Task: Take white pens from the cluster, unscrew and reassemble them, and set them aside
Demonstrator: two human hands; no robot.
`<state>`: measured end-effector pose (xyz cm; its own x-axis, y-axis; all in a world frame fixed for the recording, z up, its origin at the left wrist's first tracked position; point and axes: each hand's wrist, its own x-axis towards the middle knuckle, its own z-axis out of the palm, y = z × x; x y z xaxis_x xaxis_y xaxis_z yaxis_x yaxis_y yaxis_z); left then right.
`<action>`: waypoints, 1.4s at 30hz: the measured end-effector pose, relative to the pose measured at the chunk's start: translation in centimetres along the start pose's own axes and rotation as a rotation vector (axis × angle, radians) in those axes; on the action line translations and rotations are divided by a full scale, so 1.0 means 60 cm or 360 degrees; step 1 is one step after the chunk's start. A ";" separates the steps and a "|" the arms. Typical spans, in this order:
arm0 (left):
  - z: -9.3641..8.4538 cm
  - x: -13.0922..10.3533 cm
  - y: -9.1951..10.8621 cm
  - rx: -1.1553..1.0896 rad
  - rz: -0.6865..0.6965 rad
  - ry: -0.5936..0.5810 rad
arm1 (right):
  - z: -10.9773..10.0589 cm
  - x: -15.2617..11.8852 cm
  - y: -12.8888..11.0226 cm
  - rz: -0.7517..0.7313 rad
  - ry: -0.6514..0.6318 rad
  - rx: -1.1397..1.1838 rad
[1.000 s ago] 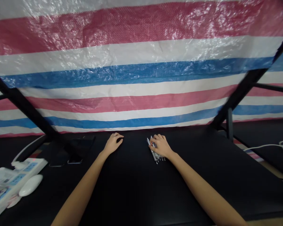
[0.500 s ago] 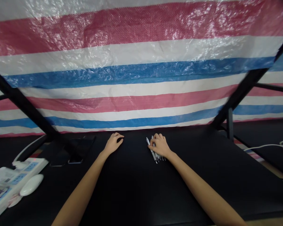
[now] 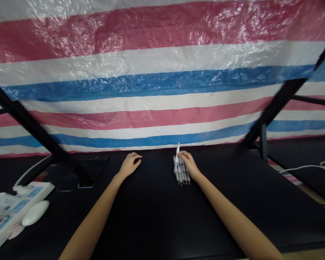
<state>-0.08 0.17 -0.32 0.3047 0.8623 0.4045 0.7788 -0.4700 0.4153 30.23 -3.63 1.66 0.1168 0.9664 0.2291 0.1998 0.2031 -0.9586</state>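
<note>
Right hand (image 3: 189, 164) pinches one pen (image 3: 178, 148)
More pens (image 3: 183, 175) lie together on the table (image 3: 157, 216); the left hand (image 3: 129, 165) rests, thumb and finger apart.

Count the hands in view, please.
2: the left hand at the black table, left of the bunched pens; the right hand at the bunch, holding one pen. No hand appears hidden.

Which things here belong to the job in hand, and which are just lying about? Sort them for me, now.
In the job:
the pen pinched in the right hand
the other pens close together beside it

Lying about, it seems:
power strip
white oval object
white cable at right
</note>
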 end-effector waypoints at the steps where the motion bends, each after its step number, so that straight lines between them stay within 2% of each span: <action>1: 0.000 0.000 0.001 0.0003 -0.0001 0.0000 | -0.001 0.000 -0.003 0.0033 -0.0013 0.0164; 4: -0.002 -0.001 0.003 0.0000 0.0007 -0.0004 | -0.003 -0.001 -0.018 0.0120 -0.0123 0.0631; 7: -0.005 -0.001 0.010 -0.0090 0.0022 -0.0017 | -0.005 -0.006 -0.030 0.0155 -0.0227 0.0762; 10: -0.006 0.004 0.027 -0.0401 -0.0005 -0.0076 | -0.006 -0.011 -0.030 0.0088 -0.0376 0.0562; 13: -0.002 0.012 0.059 -0.0919 -0.0213 -0.0109 | -0.005 -0.014 -0.023 -0.0009 -0.0588 0.0229; 15: 0.005 0.015 0.085 -0.1145 -0.0247 -0.0149 | -0.004 -0.016 -0.022 -0.0134 -0.0672 -0.0052; 20: 0.030 0.003 0.132 -0.1168 -0.0132 -0.0320 | 0.002 -0.025 -0.029 -0.0453 -0.0758 -0.0533; 23: 0.038 -0.004 0.135 -0.1068 -0.0098 -0.0266 | 0.006 -0.027 -0.030 -0.0538 -0.0755 -0.0618; 30: 0.034 0.002 0.120 -0.1239 -0.0371 0.0050 | 0.007 -0.023 -0.007 -0.0506 -0.0480 -0.0650; 35: 0.033 -0.002 0.125 -0.1140 -0.0299 0.0100 | 0.007 -0.025 0.002 -0.0565 -0.0458 -0.0752; 42: 0.033 -0.003 0.122 -0.0916 -0.0214 0.0015 | 0.007 -0.023 0.007 -0.0572 -0.0491 -0.0844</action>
<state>6.67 -3.09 1.05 0.2170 0.9209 0.3238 0.3869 -0.3857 0.8376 29.74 -4.82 0.89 -0.3103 0.8705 0.3821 0.6303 0.4893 -0.6028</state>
